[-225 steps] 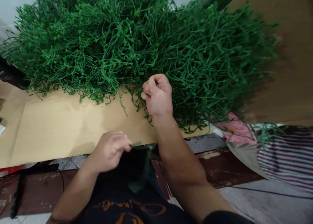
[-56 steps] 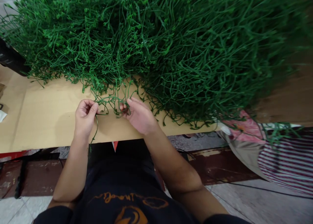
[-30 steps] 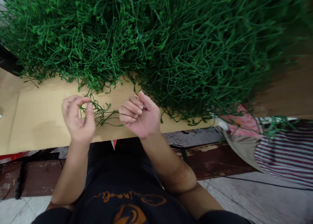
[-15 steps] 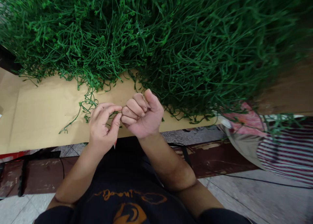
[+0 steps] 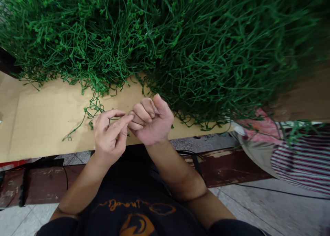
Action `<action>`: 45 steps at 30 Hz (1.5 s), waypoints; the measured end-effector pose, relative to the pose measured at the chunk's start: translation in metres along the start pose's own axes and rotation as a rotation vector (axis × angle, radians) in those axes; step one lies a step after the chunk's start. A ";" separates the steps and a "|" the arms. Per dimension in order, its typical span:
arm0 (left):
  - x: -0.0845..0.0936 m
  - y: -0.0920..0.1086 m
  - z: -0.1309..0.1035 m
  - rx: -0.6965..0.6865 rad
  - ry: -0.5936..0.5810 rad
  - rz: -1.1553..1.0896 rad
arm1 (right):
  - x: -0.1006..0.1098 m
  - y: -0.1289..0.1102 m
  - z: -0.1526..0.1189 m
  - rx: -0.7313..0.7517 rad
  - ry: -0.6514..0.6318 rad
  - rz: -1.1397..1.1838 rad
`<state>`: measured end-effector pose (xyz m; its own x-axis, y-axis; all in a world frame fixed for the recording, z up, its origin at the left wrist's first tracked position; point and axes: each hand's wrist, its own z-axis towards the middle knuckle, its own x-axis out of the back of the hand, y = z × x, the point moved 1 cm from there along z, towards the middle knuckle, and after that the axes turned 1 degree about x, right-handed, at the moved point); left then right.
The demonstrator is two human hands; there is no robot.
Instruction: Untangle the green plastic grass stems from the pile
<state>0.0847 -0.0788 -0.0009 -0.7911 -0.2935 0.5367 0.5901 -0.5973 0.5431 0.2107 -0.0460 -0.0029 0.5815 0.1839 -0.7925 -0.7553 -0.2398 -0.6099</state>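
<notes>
My left hand (image 5: 110,133) meets my right hand above the table's front edge, its fingertips pressed together at the right hand's curled fingers. A thin green stem seems to pass behind the left fingers; what the fingertips pinch is too small to tell. Palm up, my right hand (image 5: 152,122) has its fingers folded in and its thumb raised; anything inside it is hidden. Beyond both hands lies a large heap of green artificial stems (image 5: 144,43). A few loose stems (image 5: 77,126) rest on the table just left of my left hand.
The tan tabletop (image 5: 43,115) runs across below the heap. At the right are a pink cloth (image 5: 263,127) and a person's striped clothing (image 5: 304,160) with green stems on it. A dark red beam (image 5: 227,167) and black cables lie beneath the table.
The fingers of my left hand have shifted, the index finger now reaching over onto the right hand's fingers. My right hand has barely moved.
</notes>
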 end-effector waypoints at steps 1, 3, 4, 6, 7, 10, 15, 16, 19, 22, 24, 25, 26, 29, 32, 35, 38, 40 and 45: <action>0.000 0.000 -0.001 -0.005 -0.005 0.003 | 0.000 0.000 0.000 0.000 0.004 0.009; 0.000 0.000 -0.001 -0.011 -0.016 0.006 | -0.001 0.000 0.000 0.000 0.014 0.043; 0.000 0.000 -0.001 -0.013 -0.018 0.005 | -0.001 -0.001 0.000 -0.003 0.021 0.063; 0.001 0.000 0.000 -0.016 -0.014 0.003 | -0.002 -0.001 0.000 -0.013 0.028 0.106; 0.001 0.001 0.000 -0.023 -0.010 0.005 | -0.002 -0.001 -0.001 -0.016 0.018 0.131; 0.001 0.003 0.002 -0.050 0.001 0.021 | -0.004 -0.002 -0.001 0.004 -0.081 0.236; 0.000 0.006 0.003 -0.045 0.019 0.034 | -0.007 -0.003 -0.001 0.049 -0.215 0.375; 0.000 0.006 0.004 -0.042 0.024 0.037 | -0.007 -0.004 0.000 0.052 -0.219 0.384; -0.002 0.004 0.004 -0.049 0.017 0.038 | -0.007 -0.004 0.000 0.057 -0.218 0.387; -0.003 0.002 0.004 -0.059 0.006 0.030 | -0.007 -0.003 0.000 0.048 -0.194 0.383; -0.002 0.002 0.004 -0.061 0.002 0.024 | -0.007 -0.002 -0.001 0.035 -0.175 0.383; -0.002 0.003 0.004 -0.061 -0.002 0.021 | -0.007 -0.002 -0.001 0.028 -0.169 0.383; -0.002 0.003 0.005 -0.060 -0.005 0.020 | -0.007 -0.001 -0.001 0.022 -0.165 0.383; 0.000 0.006 0.006 -0.043 -0.001 0.013 | -0.008 0.000 -0.002 0.020 -0.172 0.379; 0.001 0.007 0.008 0.007 0.016 -0.016 | -0.009 -0.001 -0.002 0.026 -0.199 0.371; 0.001 0.006 0.011 0.077 0.024 -0.062 | -0.010 -0.001 -0.003 0.020 -0.200 0.334; -0.001 0.003 0.012 0.148 0.008 -0.108 | -0.011 0.000 -0.004 0.015 -0.160 0.268; -0.002 0.001 0.012 0.200 -0.004 -0.136 | -0.012 0.001 -0.004 0.023 -0.126 0.219; -0.004 -0.001 0.013 0.264 -0.028 -0.137 | -0.013 0.002 -0.005 0.062 -0.061 0.104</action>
<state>0.0893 -0.0678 0.0051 -0.8636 -0.2007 0.4625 0.5027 -0.4140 0.7589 0.2032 -0.0539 0.0059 0.4811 0.2196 -0.8487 -0.8287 -0.2020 -0.5220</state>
